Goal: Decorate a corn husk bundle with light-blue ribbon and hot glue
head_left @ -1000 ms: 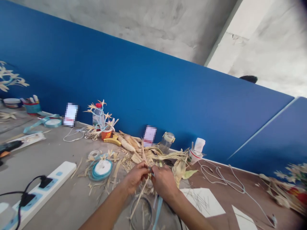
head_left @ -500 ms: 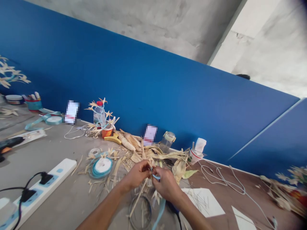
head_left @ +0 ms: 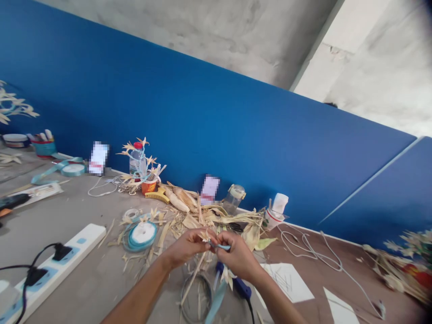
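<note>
My left hand [head_left: 185,246] is closed, thumb and fingers pinching a small pale corn-husk flower [head_left: 204,235] whose petals stick up above the fingertips. My right hand [head_left: 239,255] meets it fingertip to fingertip and pinches a light blue ribbon [head_left: 222,246] at the flower's base. The ribbon's tail [head_left: 217,300] trails down toward the tabletop. Below my right hand shows another husk flower [head_left: 228,276], partly covered. A dark blue tool with a black cord [head_left: 242,288] lies under my right wrist. Beneath my hands rests a coil of wire [head_left: 197,299].
Dry husks [head_left: 232,217] and scraps spread behind my hands. A blue ribbon spool [head_left: 143,234], a power strip [head_left: 64,265], a clear jar [head_left: 233,199], a white cup [head_left: 274,219] and wires on white paper [head_left: 286,281] surround them. A blue partition [head_left: 189,112] rises behind.
My hands have turned, so the flower's petals now show above my left fingers. The ribbon tail has swung left, uncovering more of the dark blue tool. The view has shifted slightly.
</note>
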The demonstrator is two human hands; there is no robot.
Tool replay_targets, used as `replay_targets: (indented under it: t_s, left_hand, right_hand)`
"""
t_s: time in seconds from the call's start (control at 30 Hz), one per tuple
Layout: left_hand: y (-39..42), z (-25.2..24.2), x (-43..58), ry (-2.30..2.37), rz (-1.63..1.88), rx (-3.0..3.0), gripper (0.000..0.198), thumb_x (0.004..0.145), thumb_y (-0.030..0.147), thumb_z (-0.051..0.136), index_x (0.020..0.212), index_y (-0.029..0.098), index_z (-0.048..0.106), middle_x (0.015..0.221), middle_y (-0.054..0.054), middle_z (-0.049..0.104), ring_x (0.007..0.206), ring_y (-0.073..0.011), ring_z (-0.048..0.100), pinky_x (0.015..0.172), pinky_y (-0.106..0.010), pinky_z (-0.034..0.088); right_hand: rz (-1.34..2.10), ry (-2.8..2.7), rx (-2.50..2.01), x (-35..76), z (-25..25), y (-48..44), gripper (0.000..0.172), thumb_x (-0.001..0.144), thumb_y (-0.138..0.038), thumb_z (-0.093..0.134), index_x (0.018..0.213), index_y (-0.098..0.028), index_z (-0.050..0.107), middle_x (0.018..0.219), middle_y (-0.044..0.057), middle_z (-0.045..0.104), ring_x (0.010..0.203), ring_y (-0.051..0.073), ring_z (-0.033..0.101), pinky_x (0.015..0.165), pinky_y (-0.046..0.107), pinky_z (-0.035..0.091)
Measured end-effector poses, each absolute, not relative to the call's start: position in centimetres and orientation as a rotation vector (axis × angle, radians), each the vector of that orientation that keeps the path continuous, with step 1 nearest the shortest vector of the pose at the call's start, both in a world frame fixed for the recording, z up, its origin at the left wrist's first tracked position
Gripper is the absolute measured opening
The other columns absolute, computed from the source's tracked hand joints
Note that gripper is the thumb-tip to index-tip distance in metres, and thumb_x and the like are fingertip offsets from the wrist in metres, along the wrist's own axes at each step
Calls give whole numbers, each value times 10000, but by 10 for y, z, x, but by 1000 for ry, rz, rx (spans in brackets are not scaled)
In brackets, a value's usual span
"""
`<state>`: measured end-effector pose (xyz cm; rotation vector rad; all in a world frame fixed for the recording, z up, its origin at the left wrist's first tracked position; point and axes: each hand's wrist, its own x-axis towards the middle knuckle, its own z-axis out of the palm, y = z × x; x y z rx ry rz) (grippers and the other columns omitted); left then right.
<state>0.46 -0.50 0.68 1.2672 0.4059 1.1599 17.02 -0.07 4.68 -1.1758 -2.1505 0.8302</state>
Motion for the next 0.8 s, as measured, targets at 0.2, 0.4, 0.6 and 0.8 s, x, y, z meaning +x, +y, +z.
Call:
replay_targets:
  t_s: [0.2, 0.4, 0.6, 0.8]
  left_hand:
    - [-2, 8, 6, 496, 1148, 1248, 189, 685, 325, 674, 716, 144, 629, 673, -6, 571, 632, -126, 528, 653, -272, 410]
    - [-5, 11, 6, 594, 1149, 1232, 228, 649, 309, 692, 757, 145, 577, 610, 17, 574, 562, -116, 536, 586, -249, 391]
    - [-9, 12, 12, 703, 1159, 1206, 175, 627, 241, 687, 713, 145, 570, 612, 36, 521, 499, -78, 462, 492, -217, 355]
    - [-6, 9, 19, 702, 1282, 1001, 187, 605, 241, 698, 679, 135, 564, 612, 32, 553, 442, -50, 423, 468, -207, 328]
  right_hand:
    - [1006, -2111, -1156, 168, 50, 1, 119, 662, -119, 479, 653, -145, 595, 597, -26, 545, 571, 107, 476, 529, 192, 339]
    - [1216, -2059, -1109, 174, 65, 3, 69, 665, -163, 549, 649, -138, 611, 586, -29, 557, 567, 103, 475, 550, 196, 362]
    - [1112, -2221, -1097, 177, 69, 0, 100, 670, -118, 518, 681, -148, 612, 584, -38, 537, 566, 100, 469, 540, 189, 349]
    - [794, -2510, -987, 179, 88, -11, 179, 758, -141, 474, 782, -179, 648, 715, 16, 630, 695, 148, 540, 667, 228, 388]
